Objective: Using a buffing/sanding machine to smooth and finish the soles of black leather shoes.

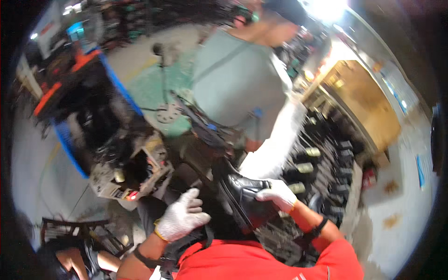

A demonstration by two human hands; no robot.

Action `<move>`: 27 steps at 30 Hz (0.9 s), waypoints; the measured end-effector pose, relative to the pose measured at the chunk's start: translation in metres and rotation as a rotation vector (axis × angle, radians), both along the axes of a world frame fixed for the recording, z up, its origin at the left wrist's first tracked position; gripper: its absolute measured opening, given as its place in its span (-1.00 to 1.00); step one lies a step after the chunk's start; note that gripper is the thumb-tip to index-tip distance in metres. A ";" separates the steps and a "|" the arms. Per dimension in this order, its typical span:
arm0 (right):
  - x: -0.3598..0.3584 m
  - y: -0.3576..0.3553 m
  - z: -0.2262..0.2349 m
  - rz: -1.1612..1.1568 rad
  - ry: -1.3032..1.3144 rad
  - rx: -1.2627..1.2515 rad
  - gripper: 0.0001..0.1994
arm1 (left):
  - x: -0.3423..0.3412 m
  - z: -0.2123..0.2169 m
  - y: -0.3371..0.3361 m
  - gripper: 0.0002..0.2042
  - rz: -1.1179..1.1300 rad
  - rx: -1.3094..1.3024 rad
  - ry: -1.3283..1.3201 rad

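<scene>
My right hand (278,194), in a white knit glove with a yellow cuff, grips a shiny black leather boot (239,185) by its side, fingers wrapped over the edge. The boot is tilted in front of my chest, its thick black sole toward the left. To its left, my left hand (184,215), gloved the same way, is held up with nothing in it. Its fingers are apart and it does not touch the boot. The lower end of the boot blends into dark things behind it.
A co-worker in a grey shirt (240,77) and white sleeve sits close ahead. Many black shoes (322,170) fill the rack at right, beside a wooden board (366,95). At left are a blue-edged bin (122,86) and a cluttered box (105,184). Another person's legs (74,262) show lower left.
</scene>
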State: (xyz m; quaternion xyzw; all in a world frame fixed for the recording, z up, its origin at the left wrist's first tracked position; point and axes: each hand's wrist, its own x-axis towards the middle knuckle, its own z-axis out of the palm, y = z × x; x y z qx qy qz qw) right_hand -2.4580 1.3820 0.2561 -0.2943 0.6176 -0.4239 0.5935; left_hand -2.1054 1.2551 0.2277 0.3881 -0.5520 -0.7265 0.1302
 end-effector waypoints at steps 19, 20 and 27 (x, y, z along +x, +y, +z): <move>0.269 -0.471 0.220 0.001 0.790 -1.675 -0.46 | 0.156 0.036 -0.367 0.14 0.949 -0.667 -0.928; 0.286 -0.492 0.237 0.002 0.807 -1.794 -0.48 | 0.149 0.043 -0.388 0.14 0.930 -0.590 -0.981; 0.373 -0.581 0.246 0.537 1.242 -1.742 -0.44 | 0.107 0.013 -0.440 0.01 0.815 -0.462 -1.283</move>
